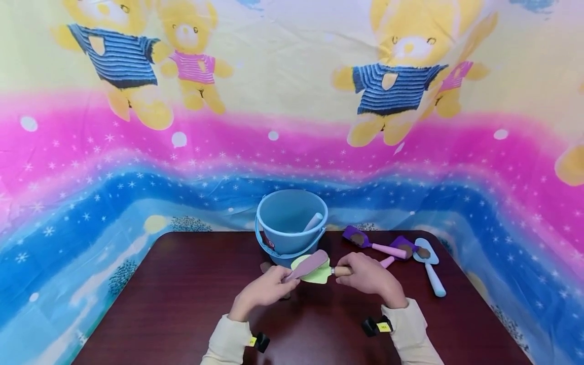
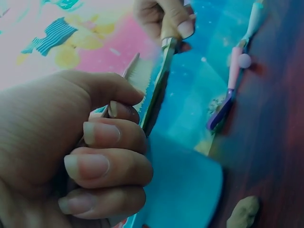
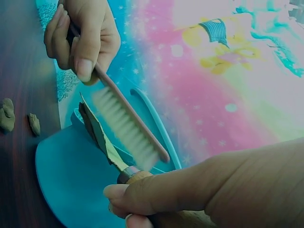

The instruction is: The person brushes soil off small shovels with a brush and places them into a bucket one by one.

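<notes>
My left hand (image 1: 263,291) grips a pinkish brush (image 1: 314,260) by its handle, fingers curled round it. In the right wrist view its pale bristles (image 3: 124,124) point toward the trowel. My right hand (image 1: 371,276) holds the wooden handle (image 1: 343,271) of a small yellow-green garden trowel (image 1: 321,277). Brown dirt (image 3: 89,118) clings to one face of the trowel's blade. Brush and blade overlap in the head view, in front of a blue bucket (image 1: 285,244). Whether the bristles touch the blade I cannot tell.
A pale handle (image 1: 313,221) leans inside the bucket. To the right lie two purple shovels with pink handles (image 1: 388,250) and a light blue one (image 1: 435,280), all with dirt on them. Brown clumps (image 3: 7,115) lie on the dark table (image 1: 182,294) near the bucket.
</notes>
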The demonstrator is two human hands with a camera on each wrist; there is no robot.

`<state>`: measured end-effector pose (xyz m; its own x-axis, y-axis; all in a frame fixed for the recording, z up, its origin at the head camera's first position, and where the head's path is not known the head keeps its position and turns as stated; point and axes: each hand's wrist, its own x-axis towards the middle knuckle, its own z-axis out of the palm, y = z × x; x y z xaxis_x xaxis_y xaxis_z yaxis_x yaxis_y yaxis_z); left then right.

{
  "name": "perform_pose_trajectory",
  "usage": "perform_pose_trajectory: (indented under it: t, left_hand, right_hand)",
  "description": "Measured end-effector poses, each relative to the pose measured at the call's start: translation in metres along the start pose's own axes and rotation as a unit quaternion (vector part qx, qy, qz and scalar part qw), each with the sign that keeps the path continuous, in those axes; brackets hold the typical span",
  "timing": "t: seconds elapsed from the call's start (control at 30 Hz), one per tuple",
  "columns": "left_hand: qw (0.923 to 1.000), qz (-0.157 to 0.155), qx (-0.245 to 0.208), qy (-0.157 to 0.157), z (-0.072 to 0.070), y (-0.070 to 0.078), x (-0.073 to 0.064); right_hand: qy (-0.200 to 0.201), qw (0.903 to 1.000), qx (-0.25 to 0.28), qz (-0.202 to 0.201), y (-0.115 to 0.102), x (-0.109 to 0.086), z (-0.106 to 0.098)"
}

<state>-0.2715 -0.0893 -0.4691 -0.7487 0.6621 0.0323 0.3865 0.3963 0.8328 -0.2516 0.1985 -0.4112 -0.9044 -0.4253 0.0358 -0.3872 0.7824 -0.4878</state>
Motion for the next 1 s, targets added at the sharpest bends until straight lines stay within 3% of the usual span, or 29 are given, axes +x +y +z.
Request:
perform_pose_trajectory:
  t: [0.37, 0.67, 1.0]
  left_hand:
    - [0.9999, -0.01, 0.012, 0.001, 0.012, 0.005, 0.006]
    - [0.9997, -0.022, 0.01, -0.008, 0.008, 0.002, 0.003]
    - [0.9999, -0.011, 0.013, -0.003, 0.003, -0.01, 0.001]
  right_hand:
    - [0.005, 0.9999, 0.004, 0.014, 0.0, 0.003, 0.003]
    - [0.016, 0.9997, -0.007, 0.016, 0.002, 0.0, -0.001]
    - [0.016, 0.9997, -0.019, 0.005, 0.004, -0.001, 0.0]
